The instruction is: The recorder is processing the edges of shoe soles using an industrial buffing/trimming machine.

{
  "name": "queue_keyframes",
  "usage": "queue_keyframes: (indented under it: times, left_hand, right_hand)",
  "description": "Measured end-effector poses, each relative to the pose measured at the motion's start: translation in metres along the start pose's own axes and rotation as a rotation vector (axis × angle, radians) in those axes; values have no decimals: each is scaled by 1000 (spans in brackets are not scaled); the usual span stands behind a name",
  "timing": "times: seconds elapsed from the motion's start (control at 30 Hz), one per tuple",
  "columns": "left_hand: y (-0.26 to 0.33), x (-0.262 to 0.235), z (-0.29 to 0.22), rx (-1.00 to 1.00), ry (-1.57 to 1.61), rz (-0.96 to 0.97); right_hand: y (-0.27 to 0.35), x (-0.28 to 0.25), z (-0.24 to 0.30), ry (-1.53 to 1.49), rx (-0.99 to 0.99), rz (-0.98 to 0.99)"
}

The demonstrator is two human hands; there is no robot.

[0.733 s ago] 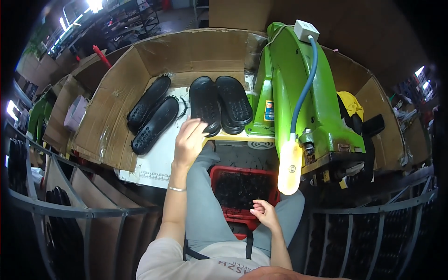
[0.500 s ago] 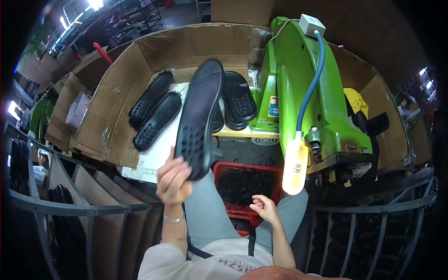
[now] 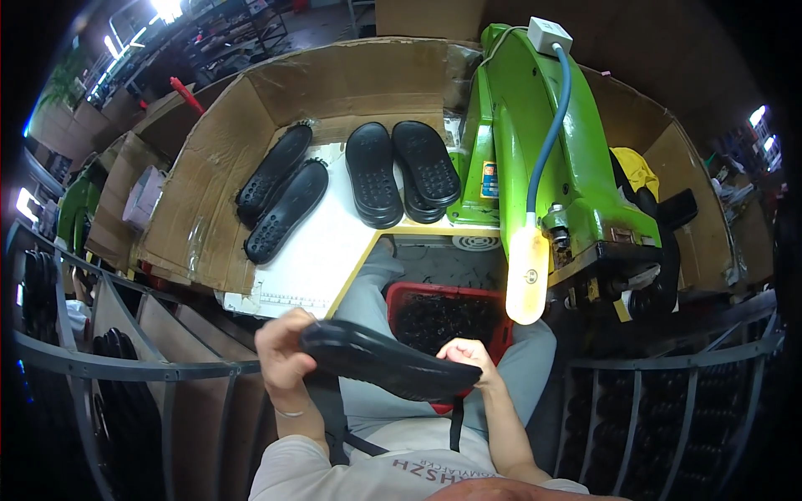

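A black shoe sole (image 3: 388, 361) lies crosswise above my lap, held between both hands. My left hand (image 3: 284, 355) grips its left end, thumb and fingers closed on the edge. At the other end, my right hand (image 3: 468, 359) has its fingers bent over the sole's rim; part of them is hidden behind it. On the white tabletop (image 3: 322, 259) two stacks of black soles stand side by side, one stack (image 3: 373, 175) left of the other (image 3: 428, 163). Further left, more soles (image 3: 288, 213) with ragged edges lie slanted against each other.
A green machine (image 3: 543, 150) with a lit yellow-white lamp (image 3: 527, 275) stands at the right. Cardboard walls (image 3: 200, 184) surround the table. Below, a red bin (image 3: 501, 334) holds black scraps. Racks with metal rails (image 3: 159, 372) flank me on both sides.
The sole has come down from over the table toward my lap and turned from upright to crosswise. My right hand, empty before, has taken hold of its right end.
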State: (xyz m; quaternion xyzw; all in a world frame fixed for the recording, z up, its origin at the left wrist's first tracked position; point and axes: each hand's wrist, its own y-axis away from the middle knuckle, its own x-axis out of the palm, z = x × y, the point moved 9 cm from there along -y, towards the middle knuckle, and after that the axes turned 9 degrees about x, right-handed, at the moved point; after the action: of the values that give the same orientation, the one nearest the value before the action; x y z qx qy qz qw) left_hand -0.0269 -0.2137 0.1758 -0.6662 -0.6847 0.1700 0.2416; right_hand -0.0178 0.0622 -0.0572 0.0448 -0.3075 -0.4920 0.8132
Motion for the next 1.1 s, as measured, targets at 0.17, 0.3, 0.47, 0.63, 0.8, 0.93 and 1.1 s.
queue_keyframes:
  times: [0.17, 0.3, 0.47, 0.63, 0.8, 0.93, 1.1]
  left_hand:
    - [-33, -38, -30, 326, -95, -183]
    - [-81, 11, -32, 666, -499, -65]
    - [-124, 60, 65, 664, -894, 193]
    - [-123, 52, 136, 450, -916, 348]
    - [-124, 31, 124, 415, -844, 278]
    - [-115, -28, 120, 291, -1030, 126]
    - [-48, -145, 142, -203, -1475, 2]
  right_hand:
    - [15, -117, -84, 890, 53, -696]
    - [22, -142, -146, 1011, 379, -608]
    - [12, -138, -140, 972, 434, -621]
    - [15, -176, -159, 888, 389, -746]
    - [7, -175, -163, 805, 382, -694]
    - [5, -167, -162, 877, 404, -664]
    - [6, -170, -161, 895, 346, -674]
